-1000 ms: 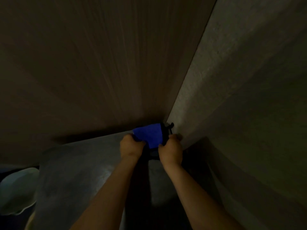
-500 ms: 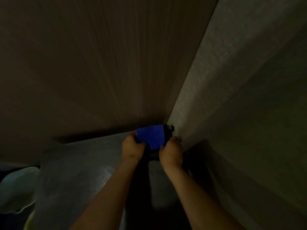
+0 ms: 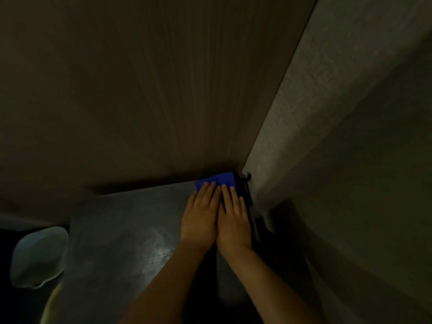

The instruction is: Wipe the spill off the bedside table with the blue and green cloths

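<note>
**Pressing the blue cloth flat in the far right corner**

Lying at the far left, low in the dim view, is a pale rounded object [image 3: 38, 257]; what it is cannot be told. Just to its right the grey surface [image 3: 121, 230] begins and runs back to a tall wood-grain panel [image 3: 140, 90] that stands along its far edge. A bright glint shows on the surface near the left forearm, but the light is too poor to say whether that is wetness or only a reflection.

Further right, the left hand [image 3: 201, 218] lies palm down with its fingers [image 3: 207, 190] straight and released, their tips resting on the near part of the blue cloth [image 3: 221, 180]. The cloth sits flat on the surface in the far right corner, close against the foot of the panel.

The right hand [image 3: 233, 220] lies touching the left, side by side with it, also palm down. Its fingers [image 3: 228, 195] are straight as well, gripping nothing, and their tips press on the same cloth.

Just beside the right hand, a narrow dark object [image 3: 245, 185] runs along the right edge of the surface; its nature is unclear. Beyond it a rough, pale wall [image 3: 304, 113] rises and meets the panel at the corner.
</note>
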The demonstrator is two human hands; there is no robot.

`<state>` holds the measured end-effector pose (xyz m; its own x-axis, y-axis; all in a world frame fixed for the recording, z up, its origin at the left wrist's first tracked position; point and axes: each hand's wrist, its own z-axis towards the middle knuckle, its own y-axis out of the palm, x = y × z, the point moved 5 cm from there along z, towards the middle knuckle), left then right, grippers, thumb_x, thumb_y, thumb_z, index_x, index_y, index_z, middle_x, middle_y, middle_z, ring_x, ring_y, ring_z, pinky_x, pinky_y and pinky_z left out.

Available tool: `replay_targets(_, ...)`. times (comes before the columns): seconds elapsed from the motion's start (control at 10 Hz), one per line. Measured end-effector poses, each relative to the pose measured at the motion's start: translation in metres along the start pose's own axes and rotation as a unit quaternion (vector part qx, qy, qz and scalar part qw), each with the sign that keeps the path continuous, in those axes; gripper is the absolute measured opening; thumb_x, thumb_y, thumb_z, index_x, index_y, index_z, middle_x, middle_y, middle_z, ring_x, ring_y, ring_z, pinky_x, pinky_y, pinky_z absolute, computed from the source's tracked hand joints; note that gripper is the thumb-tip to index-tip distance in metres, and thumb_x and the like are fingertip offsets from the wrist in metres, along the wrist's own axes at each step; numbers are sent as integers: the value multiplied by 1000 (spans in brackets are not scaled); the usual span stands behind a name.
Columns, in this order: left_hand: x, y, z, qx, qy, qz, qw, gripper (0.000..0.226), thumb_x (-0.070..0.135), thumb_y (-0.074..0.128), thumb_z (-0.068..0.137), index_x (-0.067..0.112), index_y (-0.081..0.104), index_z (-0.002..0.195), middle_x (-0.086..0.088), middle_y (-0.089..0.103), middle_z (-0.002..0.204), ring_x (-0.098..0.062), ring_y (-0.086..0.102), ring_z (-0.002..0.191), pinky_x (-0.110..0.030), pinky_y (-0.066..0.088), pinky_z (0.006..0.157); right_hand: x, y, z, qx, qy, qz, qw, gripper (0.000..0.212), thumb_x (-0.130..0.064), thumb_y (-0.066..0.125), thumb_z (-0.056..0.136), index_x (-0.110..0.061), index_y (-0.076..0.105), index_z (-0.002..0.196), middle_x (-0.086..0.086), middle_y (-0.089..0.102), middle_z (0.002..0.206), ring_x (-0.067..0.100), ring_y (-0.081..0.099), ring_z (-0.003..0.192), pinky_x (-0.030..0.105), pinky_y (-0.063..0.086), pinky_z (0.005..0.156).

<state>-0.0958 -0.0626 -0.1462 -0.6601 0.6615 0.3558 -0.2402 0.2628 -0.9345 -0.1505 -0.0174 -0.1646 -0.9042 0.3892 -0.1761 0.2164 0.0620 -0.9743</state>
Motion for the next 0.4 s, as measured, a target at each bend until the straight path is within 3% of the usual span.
replay_targets(0.1,-10,19,-8,-80,-3,71,994,57,30,24,98,18,6,151,-2,3,161,-18,-7,148,-36,-12,118,11,16,-5,-80,7,-22,997,67,-31,32,99,-16,-10,148,7,-19,158,21,-32,135,39,-21,110)
replay_targets(0.2,-9,21,-10,-83,-23,73,994,60,31,23,98,17,-3,151,-2,-6,161,-17,-13,147,-35,-15,116,10,9,-5,-72,2,-16,997,67,-34,32,98,-18,-10,148,6,-19,157,22,-27,141,40,-19,112)
replay_targets(0.3,-9,13,-12,-65,-34,44,996,62,33,27,99,17,-4,150,-1,-7,160,-16,-12,147,-34,-15,116,12,-3,-5,-48,6,20,999,60,-28,29,100,-17,-4,150,4,-8,160,19,-14,146,37,-16,114)
replay_targets(0.4,-4,-11,-25,-20,-53,-60,997,56,26,37,98,15,18,149,-4,19,158,-17,16,147,-32,7,120,8,-29,-16,2,29,113,993,54,-24,37,97,-18,20,148,3,23,157,17,17,145,33,5,119)
